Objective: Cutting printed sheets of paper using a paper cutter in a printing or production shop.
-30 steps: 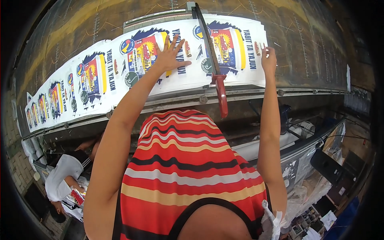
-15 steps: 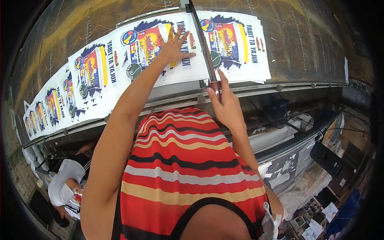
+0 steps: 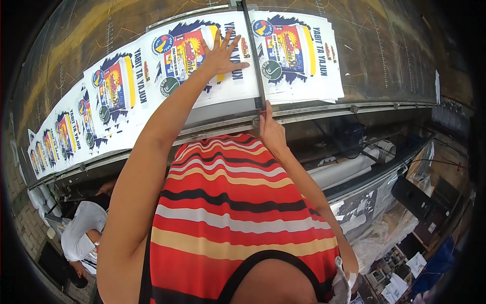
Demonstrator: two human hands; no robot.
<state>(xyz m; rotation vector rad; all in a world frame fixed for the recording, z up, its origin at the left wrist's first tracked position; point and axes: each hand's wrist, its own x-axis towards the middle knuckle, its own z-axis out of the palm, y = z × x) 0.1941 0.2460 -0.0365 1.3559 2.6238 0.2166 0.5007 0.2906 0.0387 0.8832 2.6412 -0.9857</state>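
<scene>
My left hand (image 3: 221, 57) lies flat with fingers spread on a printed white sheet (image 3: 202, 96), just left of the long dark blade arm (image 3: 255, 53) of a paper cutter. My right hand (image 3: 273, 134) is closed round the handle at the arm's near end, mostly hiding it. The arm lies across the paper, pointing away from me. To its right, a stack of matching printed sheets (image 3: 326, 83) with uneven edges rests on the table. The cutter's grey bed (image 3: 217, 112) shows below the sheet under my left hand.
More printed sheets (image 3: 55, 159) run overlapping along the worn brown table (image 3: 390, 50) to the left. A metal rail (image 3: 379, 106) edges the table. White rolls (image 3: 349, 169) lie below at the right. Another person (image 3: 83, 228) in a white shirt is at the lower left.
My right hand has come down and nearer to me with the cutter handle, and the blade arm now lies lower. My left hand stays spread on the sheet.
</scene>
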